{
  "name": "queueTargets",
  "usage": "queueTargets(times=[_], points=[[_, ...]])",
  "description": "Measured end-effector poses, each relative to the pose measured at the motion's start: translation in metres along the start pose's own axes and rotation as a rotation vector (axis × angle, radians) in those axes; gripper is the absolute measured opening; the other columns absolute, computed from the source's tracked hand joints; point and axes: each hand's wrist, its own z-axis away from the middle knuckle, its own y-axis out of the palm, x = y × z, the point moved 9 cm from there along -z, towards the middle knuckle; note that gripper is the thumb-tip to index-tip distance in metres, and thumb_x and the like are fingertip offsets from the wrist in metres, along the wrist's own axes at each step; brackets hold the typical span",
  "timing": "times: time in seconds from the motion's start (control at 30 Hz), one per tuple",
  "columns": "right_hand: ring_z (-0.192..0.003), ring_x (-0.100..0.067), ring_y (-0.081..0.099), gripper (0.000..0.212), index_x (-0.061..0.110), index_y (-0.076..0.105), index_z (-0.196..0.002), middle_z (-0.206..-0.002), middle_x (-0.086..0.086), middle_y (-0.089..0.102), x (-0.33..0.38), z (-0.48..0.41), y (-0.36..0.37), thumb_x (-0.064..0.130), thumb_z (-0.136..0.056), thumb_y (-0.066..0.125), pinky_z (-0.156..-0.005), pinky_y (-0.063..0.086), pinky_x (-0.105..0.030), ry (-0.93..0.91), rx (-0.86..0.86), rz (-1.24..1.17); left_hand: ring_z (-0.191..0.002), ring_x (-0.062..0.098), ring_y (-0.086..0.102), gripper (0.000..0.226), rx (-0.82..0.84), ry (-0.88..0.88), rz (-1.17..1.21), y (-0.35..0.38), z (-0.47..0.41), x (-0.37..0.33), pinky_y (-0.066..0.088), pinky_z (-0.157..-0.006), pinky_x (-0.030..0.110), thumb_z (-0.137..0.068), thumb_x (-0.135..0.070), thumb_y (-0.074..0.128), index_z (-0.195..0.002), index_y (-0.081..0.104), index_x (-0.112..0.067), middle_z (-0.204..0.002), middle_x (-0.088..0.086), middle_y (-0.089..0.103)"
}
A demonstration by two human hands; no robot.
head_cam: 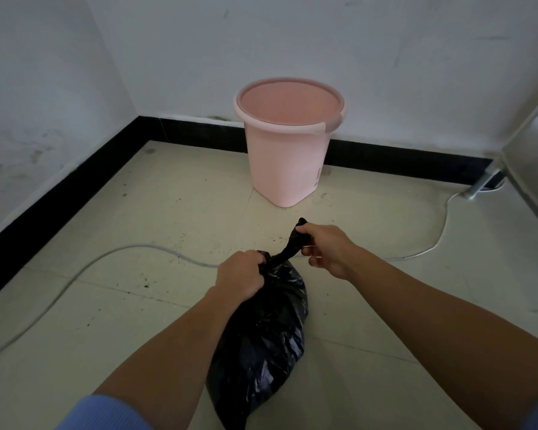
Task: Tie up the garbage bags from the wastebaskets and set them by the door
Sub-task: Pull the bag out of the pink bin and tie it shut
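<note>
Pale floor tiles (174, 212) meet white walls behind an unlined pink wastebasket (288, 141), and nearer, the black garbage bag (261, 330), contents hidden and bottom cut off, has its neck gripped by the left hand (239, 276) while the right hand (326, 249) pinches its twisted top.

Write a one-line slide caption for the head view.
Both hands, left and right, tighten the black bag's neck before the pink bin.
</note>
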Motion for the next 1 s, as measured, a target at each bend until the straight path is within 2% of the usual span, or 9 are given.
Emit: queueTargets(times=[0.1, 0.17, 0.23, 0.4, 0.53, 0.63, 0.73, 0.83, 1.0], points=[[-0.055, -0.013, 0.05, 0.019, 0.005, 0.066, -0.1, -0.083, -0.006, 0.058, -0.003, -0.003, -0.006, 0.021, -0.09, 0.063, -0.045, 0.036, -0.024, 0.016, -0.021, -0.025, -0.091, 0.027, 0.062, 0.024, -0.039, -0.075, 0.162, -0.016, -0.003, 0.015, 0.041, -0.065, 0.023, -0.074, -0.013, 0.059, -0.093, 0.074, -0.013, -0.089, 0.008, 0.065], [-0.054, -0.013, 0.05, 0.016, 0.006, 0.065, -0.096, -0.079, -0.006, 0.058, -0.002, -0.006, -0.011, 0.021, -0.09, 0.062, -0.044, 0.036, -0.024, 0.025, -0.051, -0.079, -0.069, 0.025, 0.056, 0.012, -0.035, -0.078, 0.333, -0.028, -0.004, 0.014, 0.038, -0.056, 0.024, -0.062, -0.022, 0.06, -0.066, 0.066, -0.012, -0.066, 0.007, 0.056], [-0.053, -0.013, 0.049, 0.011, 0.008, 0.062, -0.089, -0.072, -0.004, 0.056, 0.002, -0.008, -0.016, 0.019, -0.09, 0.062, -0.043, 0.036, -0.023, 0.03, -0.085, -0.156, -0.059, 0.02, 0.05, 0.014, 0.019, -0.089, 0.527, -0.035, -0.002, 0.009, 0.041, -0.059, 0.026, -0.061, -0.024, 0.063, -0.055, 0.056, -0.014, -0.057, 0.005, 0.051], [-0.05, -0.012, 0.048, 0.01, 0.01, 0.061, -0.087, -0.069, -0.003, 0.055, 0.011, -0.012, -0.02, 0.019, -0.09, 0.06, -0.04, 0.036, -0.022, 0.032, -0.086, -0.257, -0.067, 0.021, 0.053, 0.024, 0.249, -0.099, 0.789, -0.037, 0.005, -0.001, 0.047, -0.061, 0.026, -0.08, -0.005, 0.066, -0.06, 0.054, -0.011, -0.069, 0.01, 0.055], [-0.05, -0.012, 0.048, 0.01, 0.01, 0.061, -0.088, -0.071, -0.003, 0.057, 0.015, -0.01, -0.011, 0.019, -0.091, 0.059, -0.04, 0.035, -0.022, 0.023, -0.05, -0.291, -0.068, 0.019, 0.057, 0.023, 0.3, -0.104, 0.972, -0.041, 0.008, -0.005, 0.044, -0.056, 0.023, -0.077, -0.014, 0.076, -0.065, 0.057, -0.013, -0.072, 0.008, 0.061], [-0.051, -0.012, 0.047, 0.011, 0.008, 0.06, -0.088, -0.072, -0.004, 0.056, 0.021, -0.009, -0.015, 0.018, -0.092, 0.058, -0.041, 0.034, -0.022, -0.002, -0.052, -0.328, -0.068, 0.018, 0.058, 0.016, 0.397, -0.107, 1.129, -0.041, 0.011, -0.009, 0.05, -0.059, 0.023, -0.082, -0.013, 0.071, -0.069, 0.061, -0.01, -0.075, 0.007, 0.064], [-0.052, -0.013, 0.046, 0.011, 0.008, 0.059, -0.086, -0.074, -0.005, 0.056, 0.024, -0.009, -0.015, 0.017, -0.092, 0.057, -0.043, 0.034, -0.023, -0.008, -0.036, -0.326, -0.059, 0.014, 0.055, 0.019, 0.424, -0.104, 1.132, -0.038, 0.013, -0.006, 0.049, -0.056, 0.021, -0.082, -0.005, 0.069, -0.065, 0.061, -0.009, -0.065, 0.006, 0.061], [-0.053, -0.013, 0.047, 0.011, 0.009, 0.06, -0.087, -0.077, -0.005, 0.057, 0.021, -0.01, -0.009, 0.018, -0.093, 0.057, -0.042, 0.035, -0.023, 0.007, -0.007, -0.304, -0.048, 0.013, 0.048, 0.027, 0.365, -0.133, 0.965, -0.035, 0.011, 0.001, 0.043, -0.047, 0.02, -0.075, -0.01, 0.078, -0.057, 0.057, -0.011, -0.054, 0.004, 0.055], [-0.054, -0.013, 0.05, 0.011, 0.01, 0.061, -0.092, -0.079, -0.005, 0.06, 0.02, -0.012, -0.012, 0.02, -0.093, 0.057, -0.042, 0.036, -0.022, 0.033, -0.011, -0.318, -0.054, 0.017, 0.046, 0.031, 0.219, -0.071, 0.816, -0.054, 0.004, -0.003, 0.042, -0.054, 0.025, -0.068, -0.019, 0.084, -0.06, 0.056, -0.012, -0.061, 0.008, 0.051]])
